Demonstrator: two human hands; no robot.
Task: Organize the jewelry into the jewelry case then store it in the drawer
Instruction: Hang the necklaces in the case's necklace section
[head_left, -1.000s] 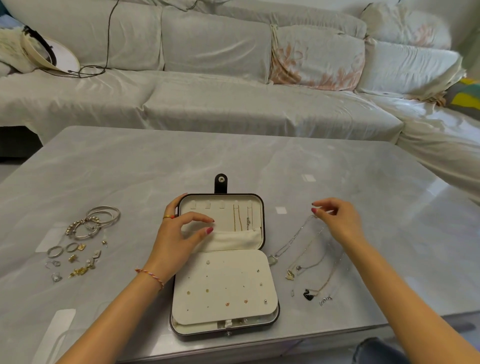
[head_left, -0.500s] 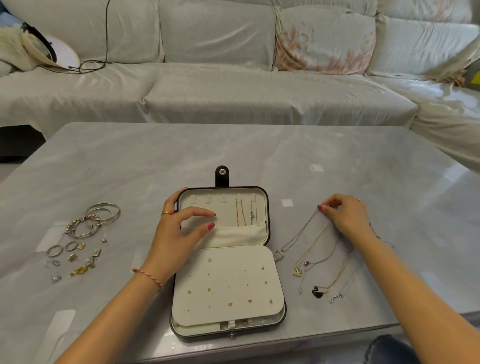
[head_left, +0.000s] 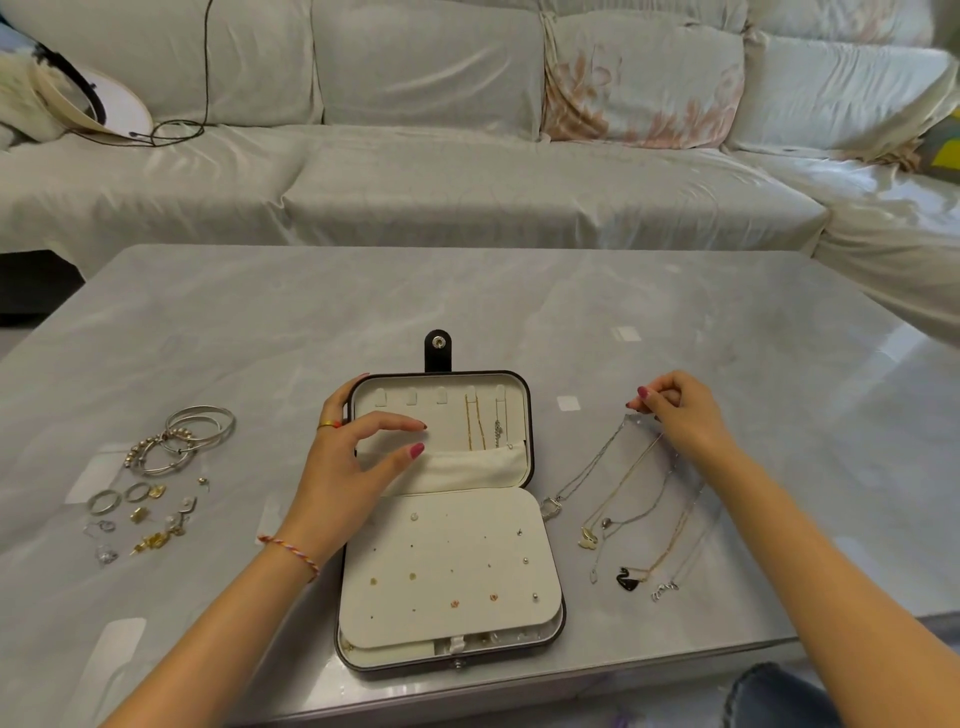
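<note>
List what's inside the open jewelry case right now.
In the jewelry case, two chains hang from the lid's hooks above a fabric pocket. Stud earrings dot the cream panel. The pocket's contents and the tray under the panel are mostly hidden.

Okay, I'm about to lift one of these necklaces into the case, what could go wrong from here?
1. The necklaces lie close together with chains crossing, and your right hand pinches them at their top ends. Lifting one may drag or tangle the others.
2. The swan pendant lies near the table's front edge and could slide off if pulled.
3. Two chains already hang in the jewelry case; a new one could snag them.
</note>
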